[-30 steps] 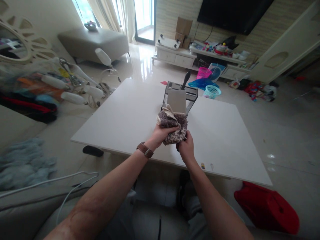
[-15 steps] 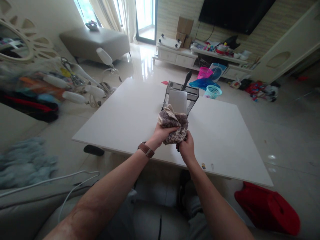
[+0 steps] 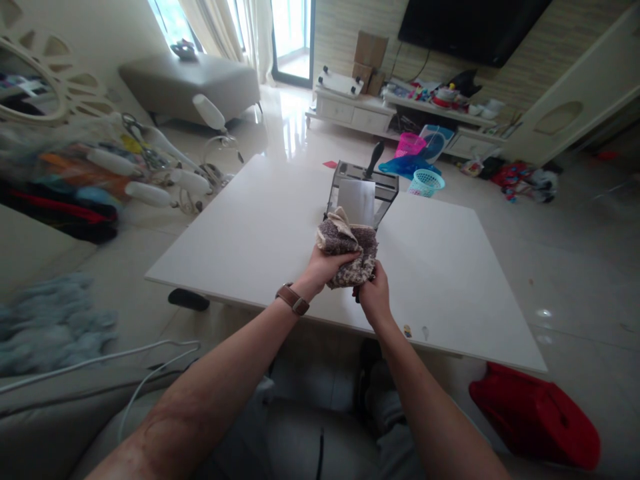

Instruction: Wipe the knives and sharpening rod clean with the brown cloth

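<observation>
A cleaver with a broad silver blade (image 3: pixel 357 199) points away from me above the white table. Its dark handle is in my right hand (image 3: pixel 375 290), whose fingers are closed round it near the table's front edge. My left hand (image 3: pixel 323 268) grips a folded brown and cream cloth (image 3: pixel 354 257), thumb on top. The cloth lies against the lower part of the blade and covers it there. Just behind the blade stands a black knife holder (image 3: pixel 388 188), with a black handle (image 3: pixel 375 159) rising from its top.
The white table (image 3: pixel 240 227) spans the middle of the view. Two small stickers or trinkets (image 3: pixel 407 331) lie by its front edge. Beyond it are a turquoise basket (image 3: pixel 426 181) and a pink basket (image 3: pixel 411 144). On the floor at the right sits a red object (image 3: pixel 537 417).
Both hands, the cloth and the cleaver stay almost in place. The light on the blade looks slightly different, with a darker streak near its right side.
</observation>
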A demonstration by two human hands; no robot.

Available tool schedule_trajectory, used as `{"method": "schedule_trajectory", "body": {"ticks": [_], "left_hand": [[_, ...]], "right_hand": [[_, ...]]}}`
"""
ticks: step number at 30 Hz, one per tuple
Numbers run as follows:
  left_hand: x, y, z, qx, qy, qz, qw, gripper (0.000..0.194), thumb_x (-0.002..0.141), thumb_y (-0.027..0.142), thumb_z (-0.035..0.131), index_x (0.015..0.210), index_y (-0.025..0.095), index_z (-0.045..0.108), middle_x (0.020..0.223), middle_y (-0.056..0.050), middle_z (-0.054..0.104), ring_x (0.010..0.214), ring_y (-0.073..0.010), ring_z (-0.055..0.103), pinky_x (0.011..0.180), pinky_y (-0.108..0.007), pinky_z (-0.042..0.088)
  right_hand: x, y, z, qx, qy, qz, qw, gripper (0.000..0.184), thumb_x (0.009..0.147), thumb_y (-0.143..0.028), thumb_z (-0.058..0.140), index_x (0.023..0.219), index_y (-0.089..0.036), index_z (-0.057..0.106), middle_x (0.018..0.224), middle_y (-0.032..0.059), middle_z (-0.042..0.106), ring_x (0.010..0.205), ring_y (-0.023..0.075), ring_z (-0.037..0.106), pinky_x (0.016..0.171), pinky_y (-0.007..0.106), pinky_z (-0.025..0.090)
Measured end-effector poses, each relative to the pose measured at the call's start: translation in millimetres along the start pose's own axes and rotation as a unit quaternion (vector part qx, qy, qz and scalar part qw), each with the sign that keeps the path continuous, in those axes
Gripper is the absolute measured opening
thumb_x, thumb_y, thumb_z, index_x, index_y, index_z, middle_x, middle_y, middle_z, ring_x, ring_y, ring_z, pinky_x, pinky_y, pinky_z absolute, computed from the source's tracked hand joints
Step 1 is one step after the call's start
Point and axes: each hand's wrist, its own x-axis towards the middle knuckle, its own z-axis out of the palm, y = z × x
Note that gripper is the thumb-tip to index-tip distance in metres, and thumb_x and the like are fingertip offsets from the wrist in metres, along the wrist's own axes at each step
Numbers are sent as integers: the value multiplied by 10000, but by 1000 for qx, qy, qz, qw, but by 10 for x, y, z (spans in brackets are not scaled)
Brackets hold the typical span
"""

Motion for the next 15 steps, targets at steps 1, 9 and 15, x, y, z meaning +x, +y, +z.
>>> {"method": "schedule_trajectory", "body": {"ticks": [1, 9, 15], "left_hand": [[2, -1, -2, 2, -1, 1, 1000, 693, 474, 245, 1000, 1102, 149, 723, 1159, -150, 773, 1172, -350, 705, 1066, -531, 564], [-18, 20, 9, 5, -2, -3, 1000, 716, 472, 242, 994, 1124, 130, 720, 1195, -166, 762, 1174, -341, 705, 1062, -513, 565], [-35, 37, 22, 9, 4, -1, 1000, 688, 484, 221, 986, 1112, 128, 722, 1197, -166, 762, 1171, -336, 706, 1057, -497, 570]], "right_hand": [[0, -1, 0, 2, 0, 1, 1000, 178, 733, -262, 527, 910, -252, 518, 568, -69, 550, 474, 140, 516, 445, 238, 404], [11, 27, 10, 24, -2, -5, 1000, 176, 744, -283, 549, 914, -245, 522, 563, -83, 540, 454, 122, 496, 433, 219, 385], [14, 30, 9, 27, 0, 0, 1000, 186, 744, -288, 553, 923, -246, 527, 562, -86, 540, 448, 121, 504, 426, 217, 386]]}}
